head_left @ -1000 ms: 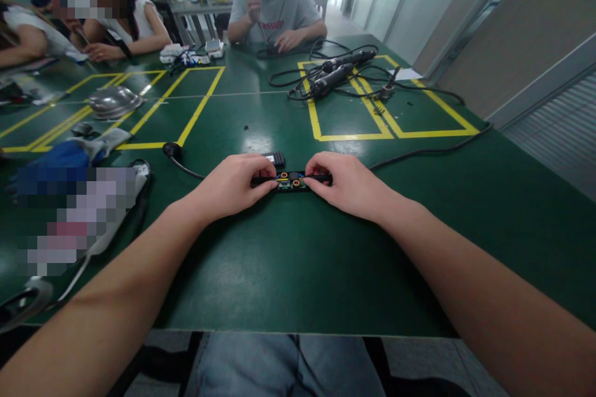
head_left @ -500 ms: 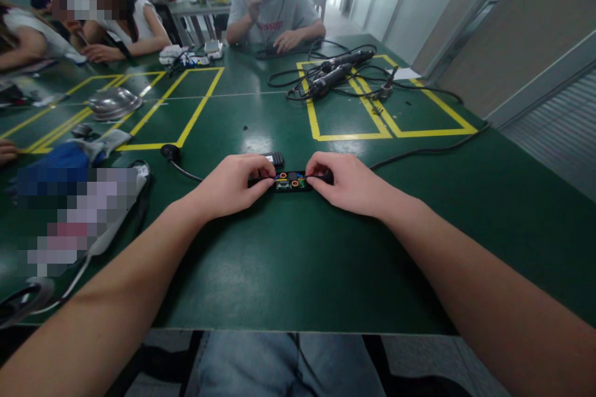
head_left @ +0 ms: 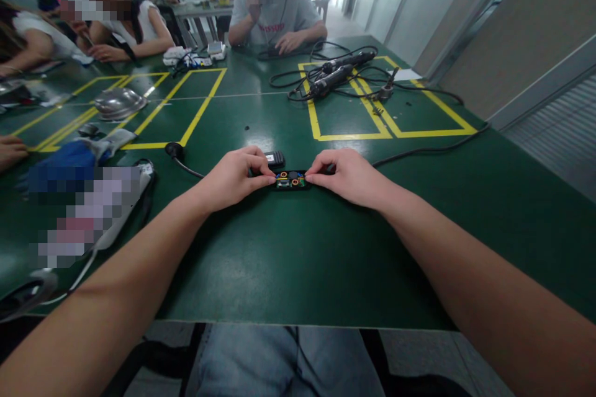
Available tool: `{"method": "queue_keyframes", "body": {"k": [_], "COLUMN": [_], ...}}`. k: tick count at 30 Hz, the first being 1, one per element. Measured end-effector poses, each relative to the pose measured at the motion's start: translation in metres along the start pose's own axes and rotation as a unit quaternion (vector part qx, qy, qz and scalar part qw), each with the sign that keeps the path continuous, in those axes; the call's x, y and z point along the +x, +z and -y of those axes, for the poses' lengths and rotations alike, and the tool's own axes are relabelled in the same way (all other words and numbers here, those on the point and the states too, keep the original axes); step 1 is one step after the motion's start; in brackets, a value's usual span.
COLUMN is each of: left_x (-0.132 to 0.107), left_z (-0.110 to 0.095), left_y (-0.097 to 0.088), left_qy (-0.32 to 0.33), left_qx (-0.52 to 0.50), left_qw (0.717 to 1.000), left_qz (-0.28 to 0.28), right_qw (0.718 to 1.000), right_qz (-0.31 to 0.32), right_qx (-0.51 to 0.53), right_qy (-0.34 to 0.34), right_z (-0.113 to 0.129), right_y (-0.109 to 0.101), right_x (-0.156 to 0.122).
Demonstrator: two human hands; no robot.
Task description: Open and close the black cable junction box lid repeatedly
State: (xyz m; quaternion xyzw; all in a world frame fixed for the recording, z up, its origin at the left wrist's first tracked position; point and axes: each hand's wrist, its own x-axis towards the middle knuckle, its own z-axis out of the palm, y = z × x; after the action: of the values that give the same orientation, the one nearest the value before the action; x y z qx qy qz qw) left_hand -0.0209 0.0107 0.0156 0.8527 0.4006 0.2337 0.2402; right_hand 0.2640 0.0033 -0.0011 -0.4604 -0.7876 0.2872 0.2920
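A small black case with a circuit board [head_left: 290,180] inside, showing orange rings and coloured parts, lies on the green table [head_left: 298,260]. My left hand [head_left: 233,177] pinches its left end with fingers closed. My right hand [head_left: 347,175] pinches its right end the same way. Just behind the case lies a small black part with a white label [head_left: 274,158]. A black cable with a round plug [head_left: 174,150] runs in from the left toward my left hand.
Yellow tape boxes mark the table. Black power tools with tangled cords [head_left: 333,74] lie at the back right. A metal bowl [head_left: 118,102] and blue cloth [head_left: 69,158] sit on the left. Other people sit at the far end and the left side; a hand [head_left: 12,152] shows at the left edge.
Both hands have slid slightly closer along the case, covering more of its ends. The view has shifted a little. Another person's hand has come further in at the left edge.
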Motion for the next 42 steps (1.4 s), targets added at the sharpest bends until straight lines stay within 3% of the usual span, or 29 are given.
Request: {"method": "queue_keyframes", "body": {"k": [6, 13, 42], "left_x": [-0.0022, -0.0017, -0.0053], "left_z": [-0.0024, -0.001, -0.0081], "left_y": [-0.0027, -0.0018, 0.0024], "left_qy": [0.009, 0.007, 0.074], "left_qx": [0.075, 0.043, 0.137], "left_qw": [0.997, 0.999, 0.987], "left_qz": [-0.011, -0.008, -0.044], "right_qw": [0.999, 0.999, 0.997], "right_qz": [-0.021, -0.02, -0.026], "right_qx": [-0.01, 0.01, -0.043], "right_qy": [-0.033, -0.032, -0.058], "right_z": [-0.0028, -0.0067, 0.0016], "right_y": [0.002, 0.0019, 0.004], "right_x": [-0.0039, -0.0031, -0.0066]}}
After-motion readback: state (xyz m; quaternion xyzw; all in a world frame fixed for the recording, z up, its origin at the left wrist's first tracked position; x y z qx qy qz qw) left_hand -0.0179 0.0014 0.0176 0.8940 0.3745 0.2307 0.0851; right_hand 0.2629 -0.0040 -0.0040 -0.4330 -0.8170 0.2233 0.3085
